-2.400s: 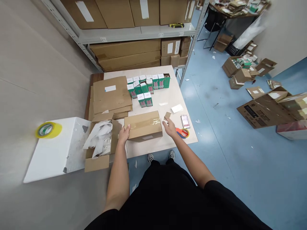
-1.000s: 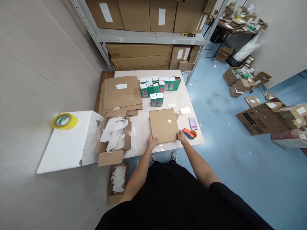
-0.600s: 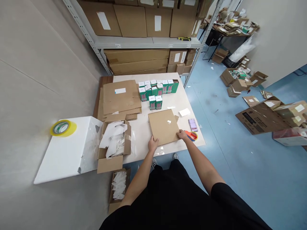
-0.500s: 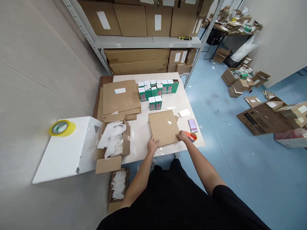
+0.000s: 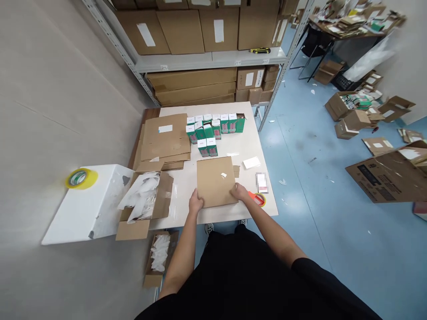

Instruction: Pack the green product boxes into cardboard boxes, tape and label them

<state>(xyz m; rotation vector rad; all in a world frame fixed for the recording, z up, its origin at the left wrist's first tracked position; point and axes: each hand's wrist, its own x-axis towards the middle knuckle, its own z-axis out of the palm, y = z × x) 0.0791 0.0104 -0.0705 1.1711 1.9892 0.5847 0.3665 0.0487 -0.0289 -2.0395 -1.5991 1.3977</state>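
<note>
On the table (image 5: 255, 142), cardboard box (image 5: 215, 180) between left grip (image 5: 195, 202) and right grip (image 5: 239, 192), both grasping its near corners

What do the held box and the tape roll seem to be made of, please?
The held box looks like cardboard: matte brown faces with straight edges. The tape roll is probably smooth plastic film, given its translucent-looking yellow band.

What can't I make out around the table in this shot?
All in the head view:
- Cardboard box: inside and underside, hidden by its own top and sides.
- Orange tool: partly covered by the right arm.
- Small card: print blurred.
- Shelf label: too small to read.
- Large carton: cut off by the right edge.
</note>
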